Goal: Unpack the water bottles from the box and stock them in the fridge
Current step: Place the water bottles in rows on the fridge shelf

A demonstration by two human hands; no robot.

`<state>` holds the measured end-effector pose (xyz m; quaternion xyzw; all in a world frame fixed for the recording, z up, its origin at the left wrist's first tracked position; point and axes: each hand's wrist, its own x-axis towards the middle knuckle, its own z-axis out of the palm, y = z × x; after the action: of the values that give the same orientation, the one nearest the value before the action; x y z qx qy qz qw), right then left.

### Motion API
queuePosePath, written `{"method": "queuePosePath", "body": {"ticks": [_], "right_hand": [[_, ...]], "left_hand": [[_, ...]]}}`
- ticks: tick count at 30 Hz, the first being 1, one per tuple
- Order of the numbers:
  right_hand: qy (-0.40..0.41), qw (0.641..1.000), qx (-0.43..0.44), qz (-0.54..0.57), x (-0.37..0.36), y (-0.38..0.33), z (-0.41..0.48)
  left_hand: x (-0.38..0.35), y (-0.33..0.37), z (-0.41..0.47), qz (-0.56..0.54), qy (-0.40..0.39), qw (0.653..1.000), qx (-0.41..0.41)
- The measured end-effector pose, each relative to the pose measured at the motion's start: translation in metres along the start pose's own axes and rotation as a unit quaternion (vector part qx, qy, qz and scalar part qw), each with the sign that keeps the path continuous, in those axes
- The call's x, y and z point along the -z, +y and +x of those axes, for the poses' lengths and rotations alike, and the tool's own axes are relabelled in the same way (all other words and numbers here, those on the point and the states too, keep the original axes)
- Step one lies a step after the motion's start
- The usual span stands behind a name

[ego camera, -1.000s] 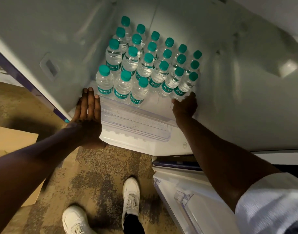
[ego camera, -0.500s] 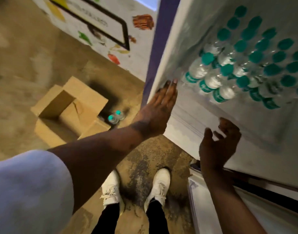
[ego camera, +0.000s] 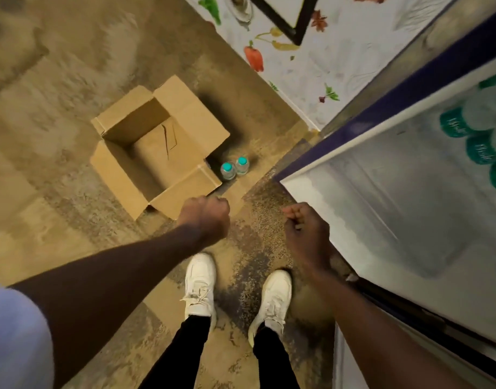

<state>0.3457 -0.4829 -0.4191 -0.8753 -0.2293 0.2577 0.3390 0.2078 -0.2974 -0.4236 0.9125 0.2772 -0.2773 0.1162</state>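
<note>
An open brown cardboard box (ego camera: 190,113) stands on the floor ahead of me, and its inside looks bare. Two water bottles with teal caps (ego camera: 234,167) stand upright on the floor by the box's right corner. At the right the open fridge (ego camera: 381,209) holds several bottles with teal labels (ego camera: 478,148), blurred, at the frame's edge. My left hand (ego camera: 206,219) hangs curled into a fist above the box's near flap, holding nothing. My right hand (ego camera: 304,230) is curled too, holding nothing, just left of the fridge's front edge.
A mottled brown carpet (ego camera: 58,136) covers the floor. My two white shoes (ego camera: 200,287) stand below the hands. A white wall panel printed with vegetables (ego camera: 311,60) runs behind the bottles. The fridge's dark blue side edge (ego camera: 409,96) lies right of the floor bottles.
My view has swung left and down from the fridge shelf to the box. Both hands have left the fridge, dropped lower and curled up.
</note>
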Motion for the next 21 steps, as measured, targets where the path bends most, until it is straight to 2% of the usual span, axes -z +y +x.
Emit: {"method": "queuePosePath", "body": {"ticks": [3,9,12,17,21], "right_hand": [[-0.040,0.995,0.061,-0.062,-0.038,0.006,0.036],[-0.122,0.967,0.097,-0.202,-0.113,0.033,0.125],[-0.171,0.941,0.096,-0.275,-0.148,0.040,0.163],[-0.178,0.910,0.178,-0.330,-0.191,0.042,0.215],[-0.187,0.883,0.202,-0.380,-0.214,0.051,0.231]], "left_hand": [[-0.016,-0.019,0.036,-0.010,0.019,0.999,0.043],[-0.068,-0.036,0.114,-0.029,0.057,0.994,0.091],[-0.096,-0.041,0.148,-0.033,0.079,0.992,0.091],[-0.129,-0.047,0.196,-0.054,0.125,0.988,0.070],[-0.142,-0.048,0.224,-0.075,0.142,0.986,0.050]]}}
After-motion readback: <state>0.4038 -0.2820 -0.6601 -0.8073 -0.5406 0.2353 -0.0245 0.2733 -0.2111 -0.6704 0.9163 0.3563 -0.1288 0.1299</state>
